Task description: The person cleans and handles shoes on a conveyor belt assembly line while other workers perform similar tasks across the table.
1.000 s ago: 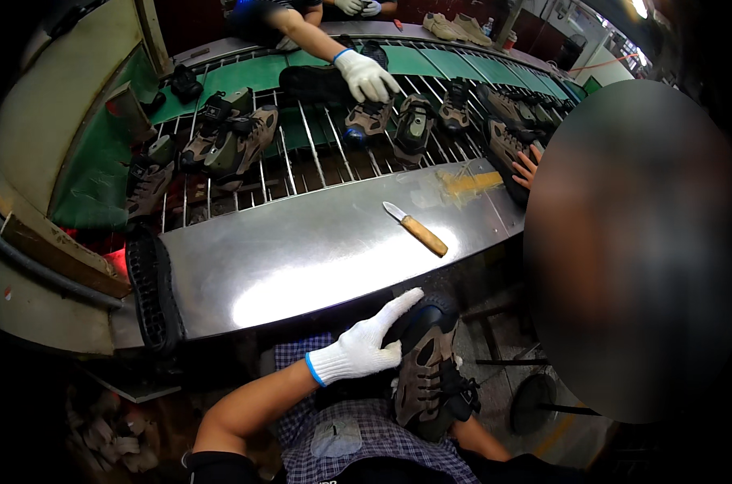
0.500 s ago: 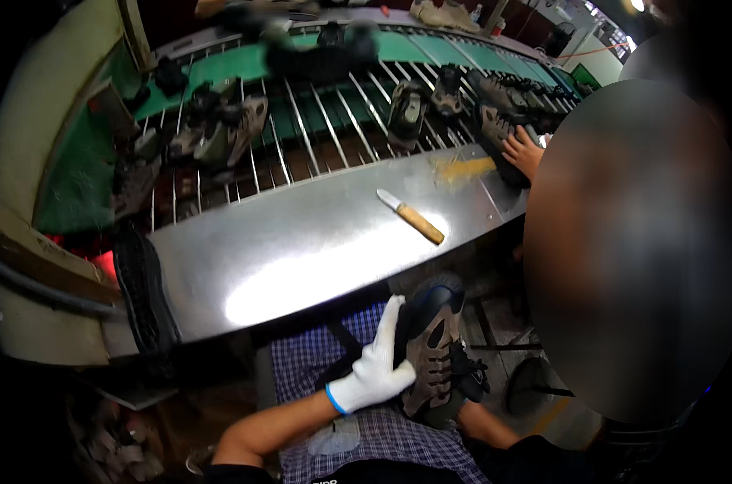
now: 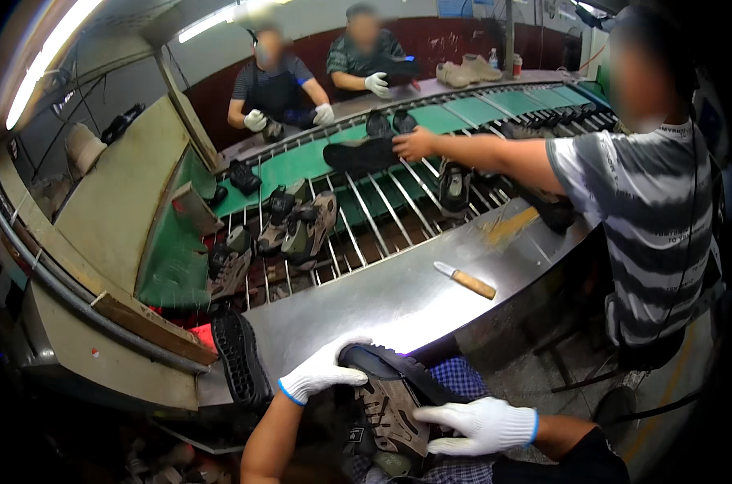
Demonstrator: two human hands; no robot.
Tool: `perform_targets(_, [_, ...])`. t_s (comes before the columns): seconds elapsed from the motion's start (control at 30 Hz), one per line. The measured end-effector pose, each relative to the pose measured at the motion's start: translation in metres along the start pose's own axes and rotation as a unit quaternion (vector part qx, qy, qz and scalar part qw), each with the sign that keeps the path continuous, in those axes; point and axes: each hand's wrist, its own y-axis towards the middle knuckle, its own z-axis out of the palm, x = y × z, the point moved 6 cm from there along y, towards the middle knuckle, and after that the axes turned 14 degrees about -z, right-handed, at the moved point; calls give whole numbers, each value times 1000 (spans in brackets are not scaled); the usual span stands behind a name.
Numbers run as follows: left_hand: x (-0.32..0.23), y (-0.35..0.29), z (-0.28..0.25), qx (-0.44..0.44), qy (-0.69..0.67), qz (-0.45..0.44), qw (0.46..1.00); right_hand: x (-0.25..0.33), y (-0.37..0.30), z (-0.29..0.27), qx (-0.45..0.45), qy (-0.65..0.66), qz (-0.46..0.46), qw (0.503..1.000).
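Note:
A brown and black sneaker (image 3: 392,407) with laces lies tilted over my lap, its dark sole edge turned to the upper right. My left hand (image 3: 324,369), in a white knit glove with a blue cuff, is closed around the toe end. My right hand (image 3: 488,426), gloved the same way, lies against the shoe's side with fingers stretched out and a gap between them, touching the upper. Beyond, on the metal table (image 3: 333,310), rests a knife (image 3: 465,281) with a wooden handle. A black shoe sole (image 3: 241,355) stands at the table's left end.
Rollers with a green belt (image 3: 301,155) run behind the table, carrying several shoes (image 3: 311,230). A co-worker (image 3: 644,218) at the right reaches across to a black sole (image 3: 358,155). Two more people work at the far side. A wooden-edged panel (image 3: 140,319) borders the left.
My view has tilted up and left. The sneaker has been turned, my left hand now grips its toe, and my right hand has come onto its side. The co-worker's arm now reaches over the rollers.

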Motion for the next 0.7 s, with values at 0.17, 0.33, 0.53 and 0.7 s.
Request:
perform_targets(0.17, [2, 4, 8, 3, -3, -27, 1000, -8, 1, -30, -197, -213, -59, 955])
perform_targets(0.33, [1, 6, 6, 8, 34, -4, 999, -30, 54, -25, -238, -227, -39, 944])
perform_targets(0.53, [-1, 7, 5, 24, -29, -31, 999, -56, 113, -60, -233, -206, -74, 948])
perform_targets(0.7, [-5, 12, -1, 27, -14, -45, 999, -87, 169, -68, -157, -95, -106, 977])
